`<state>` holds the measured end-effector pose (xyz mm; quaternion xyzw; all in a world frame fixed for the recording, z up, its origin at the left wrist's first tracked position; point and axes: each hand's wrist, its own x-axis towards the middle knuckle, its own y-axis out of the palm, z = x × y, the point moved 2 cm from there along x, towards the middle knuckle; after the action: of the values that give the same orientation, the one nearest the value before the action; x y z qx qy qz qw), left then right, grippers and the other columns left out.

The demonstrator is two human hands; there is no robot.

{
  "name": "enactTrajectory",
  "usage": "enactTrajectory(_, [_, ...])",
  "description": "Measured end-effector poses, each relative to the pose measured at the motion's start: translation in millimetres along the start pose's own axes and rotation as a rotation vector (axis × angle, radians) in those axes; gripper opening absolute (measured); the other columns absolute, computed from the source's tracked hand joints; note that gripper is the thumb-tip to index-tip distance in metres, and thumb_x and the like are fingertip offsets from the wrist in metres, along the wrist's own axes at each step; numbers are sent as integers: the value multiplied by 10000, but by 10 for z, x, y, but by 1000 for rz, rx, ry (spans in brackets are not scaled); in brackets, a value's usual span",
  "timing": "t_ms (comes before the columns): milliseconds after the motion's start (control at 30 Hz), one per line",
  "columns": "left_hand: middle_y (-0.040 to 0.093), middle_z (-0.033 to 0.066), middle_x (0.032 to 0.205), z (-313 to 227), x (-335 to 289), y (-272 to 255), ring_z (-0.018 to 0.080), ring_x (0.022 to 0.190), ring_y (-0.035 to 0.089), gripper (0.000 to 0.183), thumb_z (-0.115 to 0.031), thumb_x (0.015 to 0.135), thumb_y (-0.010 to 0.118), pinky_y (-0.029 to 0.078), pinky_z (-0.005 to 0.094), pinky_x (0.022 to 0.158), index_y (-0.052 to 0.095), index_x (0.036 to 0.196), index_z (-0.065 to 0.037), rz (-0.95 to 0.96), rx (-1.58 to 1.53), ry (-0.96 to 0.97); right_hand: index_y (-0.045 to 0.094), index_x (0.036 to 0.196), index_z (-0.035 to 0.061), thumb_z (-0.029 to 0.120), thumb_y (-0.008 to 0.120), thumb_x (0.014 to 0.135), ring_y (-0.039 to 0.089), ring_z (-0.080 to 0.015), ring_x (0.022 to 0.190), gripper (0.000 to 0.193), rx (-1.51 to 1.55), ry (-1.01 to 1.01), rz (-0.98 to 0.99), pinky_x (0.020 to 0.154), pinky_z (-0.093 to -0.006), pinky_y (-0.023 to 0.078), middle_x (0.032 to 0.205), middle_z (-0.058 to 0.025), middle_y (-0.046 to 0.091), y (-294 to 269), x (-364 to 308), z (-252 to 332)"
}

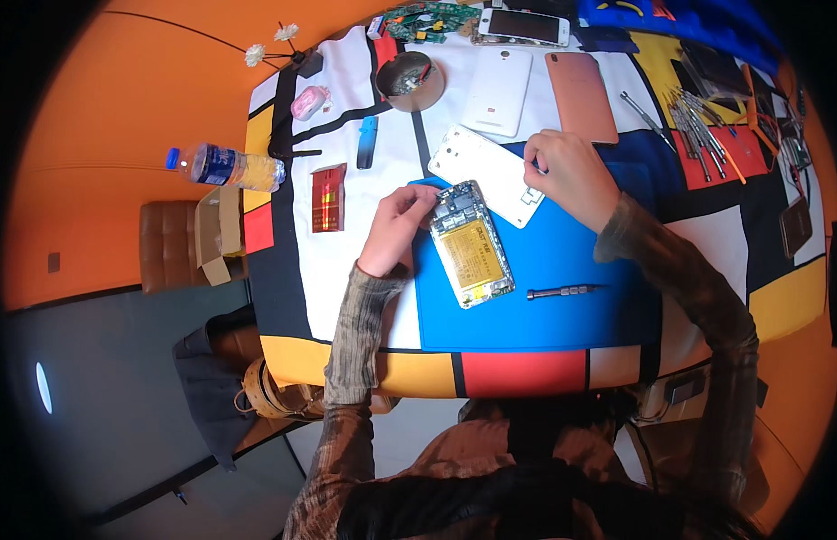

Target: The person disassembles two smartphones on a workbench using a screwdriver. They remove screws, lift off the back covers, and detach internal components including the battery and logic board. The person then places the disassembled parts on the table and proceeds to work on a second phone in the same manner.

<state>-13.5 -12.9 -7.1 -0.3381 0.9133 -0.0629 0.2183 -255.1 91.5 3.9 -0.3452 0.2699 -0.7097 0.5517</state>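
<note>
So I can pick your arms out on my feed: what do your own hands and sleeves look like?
The left hand and right hand wear no gloves. The long left sleeve and long right sleeve are brownish-grey, crinkled fabric with darker patches; no cables show.

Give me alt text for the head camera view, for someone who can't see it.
A person's left hand is at the top corner of an opened phone on a blue mat, the right hand at a white cover. A screwdriver lies right of the phone.
</note>
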Motion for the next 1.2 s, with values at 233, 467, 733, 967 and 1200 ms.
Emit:
enactTrajectory(233, [635,19,959,-173,-34,199,102,861,545,310,-276,968,481,435,248,780,619,1100,-32,-18,-159,-37,649,821,-33,28,662,773,585,-179,562,79,259,6,-54,529,-281,449,649,-105,628,-94,-79,-176])
enactTrajectory(467, [676,71,984,-130,91,371,119,903,607,252,-135,944,499,446,234,844,627,1109,6,31,-278,97,676,988,-30,19,655,802,562,-82,583,193,443,7,-118,509,-233,431,696,-70,646,-146,-55,-343])
enactTrajectory(733, [691,78,947,-46,179,518,101,832,627,236,-104,938,511,477,217,770,644,1096,11,-69,-383,183,657,1044,-9,116,630,875,590,-116,605,212,518,277,-99,533,-233,462,790,-78,671,-116,113,-435])
enactTrajectory(967, [658,70,818,-81,76,545,166,710,538,305,-212,973,457,430,296,670,668,1032,0,-303,185,360,526,812,23,160,637,853,559,-243,598,180,88,-191,285,528,-328,450,780,-78,559,-516,-680,254])
enactTrajectory(1200, [691,118,891,-746,-267,262,241,786,587,127,-50,841,584,454,334,767,700,863,-4,-506,293,783,526,893,24,151,684,774,573,-246,609,235,-344,-235,400,547,-336,453,749,-88,519,-169,-1200,404])
